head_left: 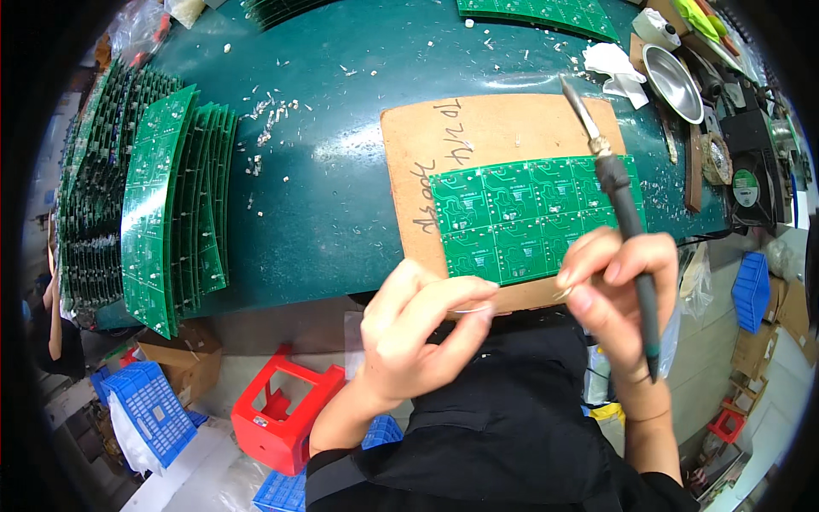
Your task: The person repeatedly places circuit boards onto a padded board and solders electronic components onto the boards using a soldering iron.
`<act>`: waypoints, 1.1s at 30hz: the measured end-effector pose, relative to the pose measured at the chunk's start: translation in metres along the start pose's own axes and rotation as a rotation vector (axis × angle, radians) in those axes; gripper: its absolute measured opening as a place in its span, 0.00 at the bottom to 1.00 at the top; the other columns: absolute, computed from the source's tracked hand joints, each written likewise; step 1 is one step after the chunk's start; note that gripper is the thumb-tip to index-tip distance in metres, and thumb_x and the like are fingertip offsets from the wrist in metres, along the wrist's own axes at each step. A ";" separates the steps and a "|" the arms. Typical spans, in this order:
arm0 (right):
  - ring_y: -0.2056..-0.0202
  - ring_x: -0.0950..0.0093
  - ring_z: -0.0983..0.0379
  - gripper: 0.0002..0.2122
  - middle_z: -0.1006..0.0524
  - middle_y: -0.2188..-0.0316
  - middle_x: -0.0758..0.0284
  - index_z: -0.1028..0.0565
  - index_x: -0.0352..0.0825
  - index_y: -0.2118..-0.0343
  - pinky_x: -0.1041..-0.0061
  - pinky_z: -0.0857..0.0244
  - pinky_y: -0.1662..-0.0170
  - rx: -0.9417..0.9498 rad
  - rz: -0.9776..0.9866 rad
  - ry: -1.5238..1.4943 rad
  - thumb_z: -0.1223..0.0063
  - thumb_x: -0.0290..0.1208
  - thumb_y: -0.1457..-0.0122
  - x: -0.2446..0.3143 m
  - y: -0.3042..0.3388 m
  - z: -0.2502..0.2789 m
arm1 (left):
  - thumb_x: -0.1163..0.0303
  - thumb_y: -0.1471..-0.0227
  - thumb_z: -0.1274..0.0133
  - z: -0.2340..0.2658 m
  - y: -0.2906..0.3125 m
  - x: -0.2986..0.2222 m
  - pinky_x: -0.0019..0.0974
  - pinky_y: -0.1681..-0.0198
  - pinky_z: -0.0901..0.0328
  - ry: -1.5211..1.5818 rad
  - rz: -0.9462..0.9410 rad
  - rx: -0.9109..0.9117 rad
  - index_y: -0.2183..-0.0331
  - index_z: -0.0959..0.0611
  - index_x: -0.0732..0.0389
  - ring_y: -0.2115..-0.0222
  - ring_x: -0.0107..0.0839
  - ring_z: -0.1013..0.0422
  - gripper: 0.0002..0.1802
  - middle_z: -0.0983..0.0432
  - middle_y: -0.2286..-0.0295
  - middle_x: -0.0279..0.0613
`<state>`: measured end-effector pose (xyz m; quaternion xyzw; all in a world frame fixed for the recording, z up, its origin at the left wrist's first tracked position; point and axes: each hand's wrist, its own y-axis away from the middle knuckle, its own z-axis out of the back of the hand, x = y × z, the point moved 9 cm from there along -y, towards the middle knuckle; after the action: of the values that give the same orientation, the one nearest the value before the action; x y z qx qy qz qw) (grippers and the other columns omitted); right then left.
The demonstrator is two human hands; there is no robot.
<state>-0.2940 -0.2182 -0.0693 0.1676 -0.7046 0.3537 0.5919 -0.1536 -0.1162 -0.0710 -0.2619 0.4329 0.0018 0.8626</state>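
My left hand (418, 333) is closed, thumb and forefinger pinching a thin pale wire (472, 311) before my body. A soldering iron (627, 205) lies across my right hand (614, 286), its handle between the fingers and its metal tip pointing up and away. Thumb and fingertips of that hand also pinch a small, pale, thin piece (563, 293), too small to name. Just beyond both hands, a green circuit board panel (520, 226) lies flat on a brown board (409, 136) with handwriting.
Green panels (158, 213) stand stacked on edge at the left of the green table (324, 171). White bits (271, 119) are scattered about. At right are a metal bowl (672, 84), a tissue (616, 72) and a black fan (751, 183). A red stool (277, 410) stands below left.
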 end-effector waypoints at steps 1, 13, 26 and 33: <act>0.65 0.70 0.26 0.17 0.25 0.68 0.57 0.39 0.36 0.63 0.73 0.30 0.60 -0.008 -0.007 -0.011 0.45 0.11 0.48 0.001 0.004 -0.006 | 0.78 0.64 0.34 -0.005 -0.002 -0.001 0.30 0.78 0.38 0.043 0.066 0.042 0.68 0.16 0.60 0.80 0.28 0.33 0.15 0.27 0.78 0.36; 0.66 0.66 0.23 0.18 0.21 0.67 0.58 0.32 0.37 0.64 0.70 0.29 0.63 0.016 0.056 0.220 0.38 0.12 0.54 0.003 0.036 -0.026 | 0.78 0.64 0.34 -0.011 0.025 -0.013 0.30 0.82 0.42 0.160 0.030 -0.096 0.71 0.17 0.60 0.84 0.28 0.35 0.12 0.31 0.82 0.33; 0.70 0.68 0.25 0.18 0.23 0.68 0.59 0.30 0.35 0.62 0.72 0.29 0.67 -0.091 0.081 0.336 0.42 0.09 0.53 -0.005 0.040 -0.011 | 0.74 0.62 0.35 -0.010 0.027 0.007 0.30 0.78 0.44 0.210 0.120 0.020 0.72 0.19 0.58 0.80 0.26 0.38 0.11 0.30 0.75 0.35; 0.70 0.68 0.27 0.19 0.23 0.71 0.64 0.28 0.36 0.64 0.71 0.37 0.63 -0.014 0.137 0.717 0.41 0.12 0.60 -0.034 0.032 -0.015 | 0.65 0.67 0.32 -0.028 0.019 0.031 0.33 0.75 0.38 -0.284 -0.200 0.187 0.61 0.16 0.57 0.76 0.33 0.35 0.24 0.25 0.63 0.38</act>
<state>-0.2957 -0.1923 -0.1108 -0.0186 -0.4642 0.4238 0.7775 -0.1600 -0.1195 -0.1164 -0.2196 0.2771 -0.0872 0.9313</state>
